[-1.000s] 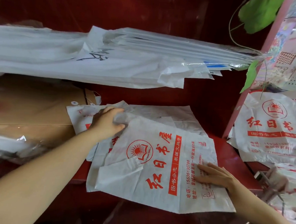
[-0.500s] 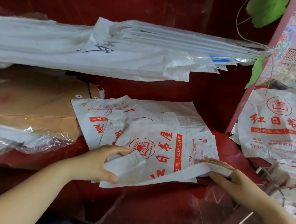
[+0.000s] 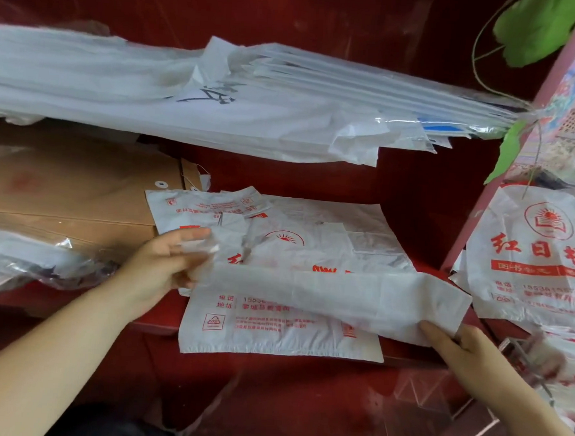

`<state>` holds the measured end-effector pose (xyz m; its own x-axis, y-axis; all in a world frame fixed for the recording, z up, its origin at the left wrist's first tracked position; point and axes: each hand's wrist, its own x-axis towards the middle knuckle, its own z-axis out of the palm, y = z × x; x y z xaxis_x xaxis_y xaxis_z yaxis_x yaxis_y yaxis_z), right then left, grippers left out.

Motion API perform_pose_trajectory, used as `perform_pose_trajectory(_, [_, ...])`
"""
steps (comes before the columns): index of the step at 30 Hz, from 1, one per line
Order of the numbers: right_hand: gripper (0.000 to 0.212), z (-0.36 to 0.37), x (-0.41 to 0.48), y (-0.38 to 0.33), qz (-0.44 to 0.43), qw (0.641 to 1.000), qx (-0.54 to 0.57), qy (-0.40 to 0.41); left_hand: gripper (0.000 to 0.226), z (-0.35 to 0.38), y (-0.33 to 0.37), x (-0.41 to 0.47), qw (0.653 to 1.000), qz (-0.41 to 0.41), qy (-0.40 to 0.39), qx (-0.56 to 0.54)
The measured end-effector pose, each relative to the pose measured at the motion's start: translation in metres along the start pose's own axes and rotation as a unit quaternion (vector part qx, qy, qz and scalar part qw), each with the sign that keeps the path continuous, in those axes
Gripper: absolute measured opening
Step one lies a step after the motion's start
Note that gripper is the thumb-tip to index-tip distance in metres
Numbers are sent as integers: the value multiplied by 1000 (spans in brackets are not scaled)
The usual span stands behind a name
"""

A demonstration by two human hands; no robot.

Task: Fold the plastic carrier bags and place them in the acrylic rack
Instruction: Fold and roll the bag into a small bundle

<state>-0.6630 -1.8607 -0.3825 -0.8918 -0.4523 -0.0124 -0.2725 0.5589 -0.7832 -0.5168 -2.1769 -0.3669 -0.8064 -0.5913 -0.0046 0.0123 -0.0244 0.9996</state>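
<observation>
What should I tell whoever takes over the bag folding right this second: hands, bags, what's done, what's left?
Hands: the left hand grips the left end of the folded bag; the right hand pinches its right end.
Bags: the folded bag is a long strip, held stretched just above the stack of flat bags.
Rack: the clear acrylic at lower right looks like the acrylic rack; I cannot tell what it holds.
Done: one bag is folded lengthwise.
Left: probably fold the strip shorter, put it in the rack, then work through the stack.
</observation>
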Motion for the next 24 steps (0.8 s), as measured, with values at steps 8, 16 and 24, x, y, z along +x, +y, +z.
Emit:
perform_pose_trajectory(8, [33, 16, 19, -9, 29, 991, -34, 129, 26, 13, 7, 35, 982, 14, 182, -45])
perform_pose_trajectory(16, [32, 31, 34, -15, 100, 972, -60, 205, 57, 47, -3, 81, 983, 14, 94, 158])
perform_pose_trajectory(24, [31, 36, 44, -12, 140, 962, -125, 196, 58, 78, -19, 38, 816, 205, -35, 539])
